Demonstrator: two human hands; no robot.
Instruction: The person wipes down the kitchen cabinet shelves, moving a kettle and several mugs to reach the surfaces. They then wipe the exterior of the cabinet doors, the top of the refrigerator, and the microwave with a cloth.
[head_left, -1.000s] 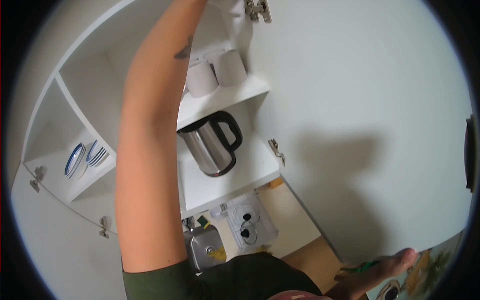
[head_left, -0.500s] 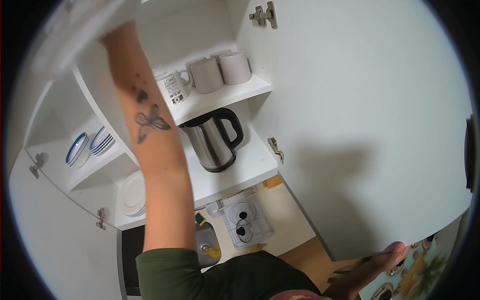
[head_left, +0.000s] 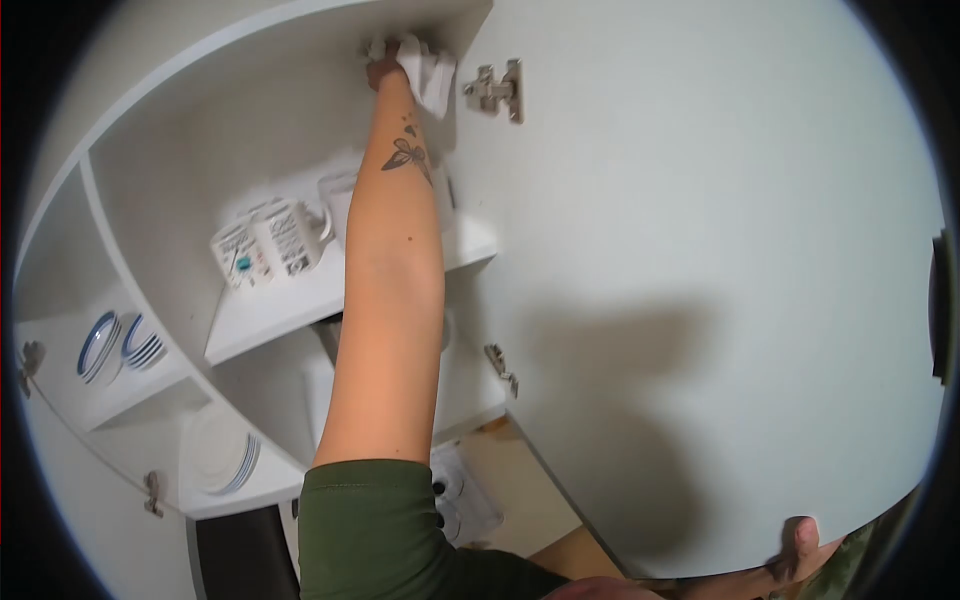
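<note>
High in the back corner of the open wall cabinet (head_left: 290, 110), my left hand (head_left: 383, 68) is closed on a white cloth (head_left: 430, 82). Part of the cloth hangs beside the hand, near the cabinet's side wall. My left forearm passes in front of the mugs on the shelf below. At lower right, my right hand (head_left: 808, 548) grips the edge of the open cabinet door (head_left: 640, 250), its thumb on the near face and its other fingers hidden.
Printed white mugs (head_left: 285, 235) stand on the shelf (head_left: 290, 315). Blue-rimmed bowls (head_left: 100, 345) and stacked plates (head_left: 222, 450) sit in the left compartments. My arm mostly hides a kettle below. Metal hinges (head_left: 495, 92) project at the door. Pot lids lie in a dish rack (head_left: 475, 500).
My left hand has carried the white cloth from the upper left to the cabinet's upper back corner. The view has shifted. My right hand still holds the door's edge.
</note>
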